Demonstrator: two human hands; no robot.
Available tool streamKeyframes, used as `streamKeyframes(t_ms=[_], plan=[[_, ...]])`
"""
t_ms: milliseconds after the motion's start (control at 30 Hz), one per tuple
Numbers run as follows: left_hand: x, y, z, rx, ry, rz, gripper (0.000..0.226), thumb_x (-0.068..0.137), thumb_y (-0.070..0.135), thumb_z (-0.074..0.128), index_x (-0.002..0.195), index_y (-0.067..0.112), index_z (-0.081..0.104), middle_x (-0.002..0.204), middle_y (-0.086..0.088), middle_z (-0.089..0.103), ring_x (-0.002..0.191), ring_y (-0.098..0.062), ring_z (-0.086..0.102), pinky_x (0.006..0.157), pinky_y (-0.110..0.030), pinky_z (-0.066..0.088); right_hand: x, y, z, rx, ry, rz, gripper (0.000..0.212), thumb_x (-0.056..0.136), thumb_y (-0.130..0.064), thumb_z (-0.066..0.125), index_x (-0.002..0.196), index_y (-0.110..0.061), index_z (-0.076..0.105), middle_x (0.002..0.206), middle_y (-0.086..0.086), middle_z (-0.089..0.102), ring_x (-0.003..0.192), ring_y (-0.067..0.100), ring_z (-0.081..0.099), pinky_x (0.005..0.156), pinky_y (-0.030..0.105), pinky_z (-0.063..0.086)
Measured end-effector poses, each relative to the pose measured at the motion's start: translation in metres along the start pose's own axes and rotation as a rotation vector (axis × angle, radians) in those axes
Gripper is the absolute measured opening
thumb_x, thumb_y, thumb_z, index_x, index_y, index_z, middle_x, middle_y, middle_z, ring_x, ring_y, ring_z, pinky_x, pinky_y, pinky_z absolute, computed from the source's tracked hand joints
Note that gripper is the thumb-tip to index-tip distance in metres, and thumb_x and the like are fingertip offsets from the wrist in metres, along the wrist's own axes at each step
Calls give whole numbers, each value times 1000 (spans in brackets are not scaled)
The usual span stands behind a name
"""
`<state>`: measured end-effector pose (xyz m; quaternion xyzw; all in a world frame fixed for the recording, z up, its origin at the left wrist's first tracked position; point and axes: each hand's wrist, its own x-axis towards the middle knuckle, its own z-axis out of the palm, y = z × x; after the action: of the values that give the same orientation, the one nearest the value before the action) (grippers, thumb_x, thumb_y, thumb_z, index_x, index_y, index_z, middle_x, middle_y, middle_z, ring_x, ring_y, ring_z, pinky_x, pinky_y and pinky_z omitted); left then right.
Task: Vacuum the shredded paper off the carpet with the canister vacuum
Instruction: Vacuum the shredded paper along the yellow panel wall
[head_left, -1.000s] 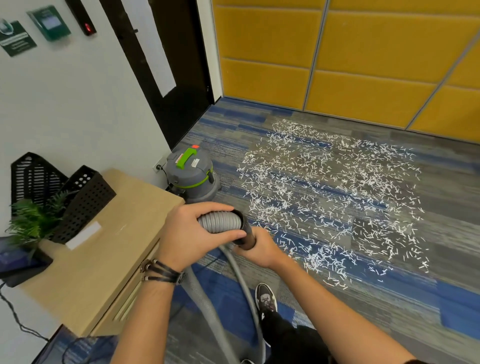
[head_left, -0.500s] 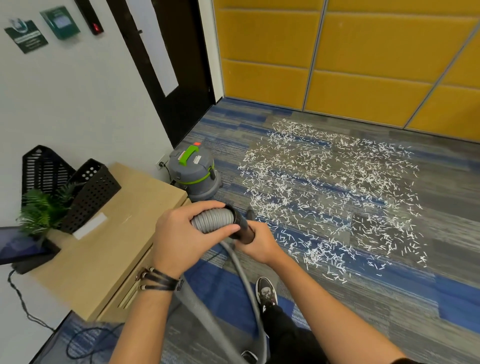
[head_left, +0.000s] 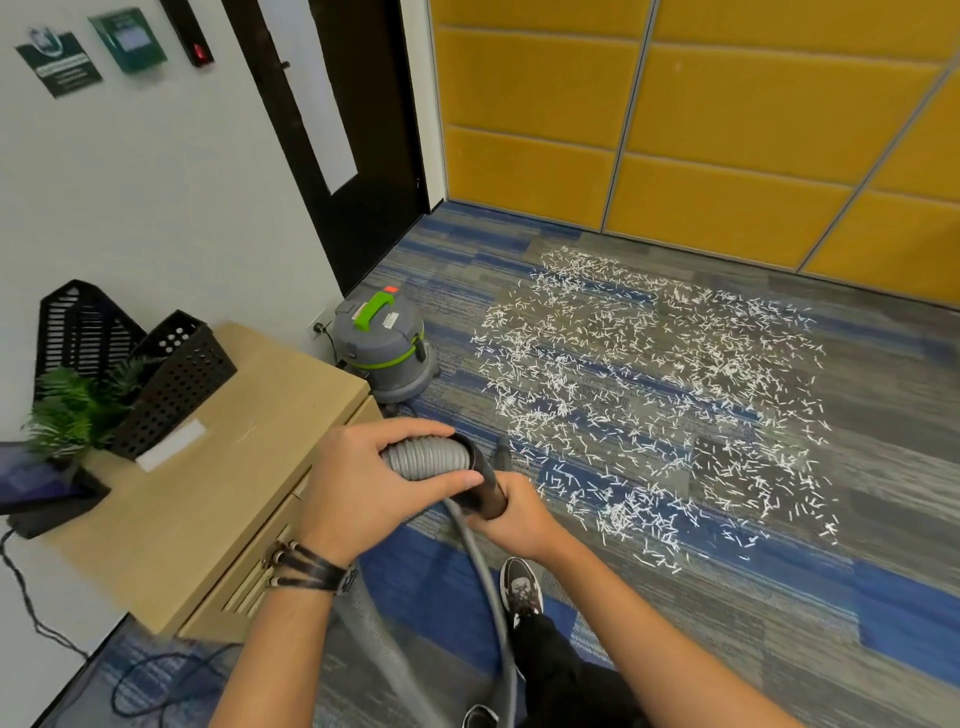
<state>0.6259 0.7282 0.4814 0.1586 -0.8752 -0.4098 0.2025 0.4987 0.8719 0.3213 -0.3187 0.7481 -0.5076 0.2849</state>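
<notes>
**Status: Suction Not Yet Started**

Head view: the left hand (head_left: 363, 493) clamps its fingers round the ribbed grey hose (head_left: 423, 457). The right hand (head_left: 519, 519) wraps its fingers round the black cuff (head_left: 485, 491). Ahead, shredded paper (head_left: 649, 395) covers the striped carpet (head_left: 883, 597), apparently all uncollected. The canister vacuum (head_left: 384, 348) stands beside the wooden cabinet (head_left: 208, 493), near the dark door (head_left: 332, 130).

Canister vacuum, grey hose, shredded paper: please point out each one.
canister vacuum (head_left: 379, 349), head view, on its grey drum.
grey hose (head_left: 422, 459), head view, on its ribbed end.
shredded paper (head_left: 569, 361), head view, middle of the scatter.
</notes>
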Motion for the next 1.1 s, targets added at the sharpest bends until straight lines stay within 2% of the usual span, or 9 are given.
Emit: streamKeyframes(t_ms=[67, 167, 267, 367, 500, 633, 867, 967, 1100], plan=[[-3, 8, -3, -13, -18, 23, 48, 58, 64, 94, 96, 38, 83, 91, 27, 77, 88, 2, 74, 82, -20, 57, -11, 0, 1, 28, 11, -1, 27, 70, 5, 67, 65, -13, 47, 59, -11, 42, 55, 9, 39, 53, 35, 30], [-8, 17, -9, -9, 5, 49, 48, 60, 68, 92, 97, 40, 83, 92, 28, 77, 89, 3, 74, 82, -21, 57, -23, -11, -1, 17, 22, -20, 36, 69, 7, 68, 63, -18, 42, 56, -16, 39, 52, 5, 35, 51, 30, 28], [-12, 25, -13, 19, 95, 86, 49, 62, 72, 86, 101, 42, 82, 96, 28, 77, 92, 5, 73, 86, -22, 58, -31, -26, 0, 33, 126, -39, 31, 70, 9, 68, 63, -11, 44, 56, -16, 41, 53, 3, 35, 52, 25, 28], [-20, 35, -14, 67, 101, 110, 49, 66, 73, 82, 105, 43, 81, 99, 29, 76, 94, 7, 72, 86, -24, 58, -41, -31, 5, 56, 216, -31, 34, 73, 9, 67, 64, -19, 48, 56, -18, 47, 53, 2, 39, 53, 22, 31], [-31, 35, -6, 97, 17, 110, 50, 68, 74, 79, 107, 42, 81, 98, 29, 76, 93, 11, 70, 86, -23, 58, -50, -25, 6, 56, 195, -9, 24, 73, 4, 69, 70, -13, 52, 62, -12, 46, 56, 2, 38, 54, 27, 31], [-45, 30, 7, 22, -46, 59, 50, 66, 71, 82, 107, 41, 81, 100, 27, 77, 96, 6, 72, 89, -33, 60, -67, -22, 3, 8, 149, 26, 32, 68, -6, 67, 61, -26, 43, 54, -16, 39, 53, 1, 34, 51, 24, 28], [-57, 58, 17, -46, -25, 102, 46, 66, 65, 86, 106, 42, 81, 100, 26, 77, 95, 3, 74, 87, -35, 61, -97, -14, -13, 64, 174, -9, 47, 72, 8, 66, 60, -29, 41, 52, -17, 40, 52, 1, 30, 51, 23, 26], [-58, 77, 25, 7, 43, 150, 46, 69, 64, 86, 108, 40, 81, 101, 25, 78, 95, 5, 73, 88, -32, 60, -106, -15, -24, 126, 213, -47, 37, 74, 3, 67, 66, -29, 50, 58, -18, 48, 57, 0, 36, 53, 23, 30], [-60, 95, 38, 39, -58, 248, 51, 68, 61, 88, 108, 30, 82, 104, 22, 78, 96, 5, 73, 88, -23, 58, -124, -8, -29, 153, 241, -92, 17, 77, -3, 71, 75, -14, 59, 66, -6, 50, 64, 6, 41, 54, 39, 35]])
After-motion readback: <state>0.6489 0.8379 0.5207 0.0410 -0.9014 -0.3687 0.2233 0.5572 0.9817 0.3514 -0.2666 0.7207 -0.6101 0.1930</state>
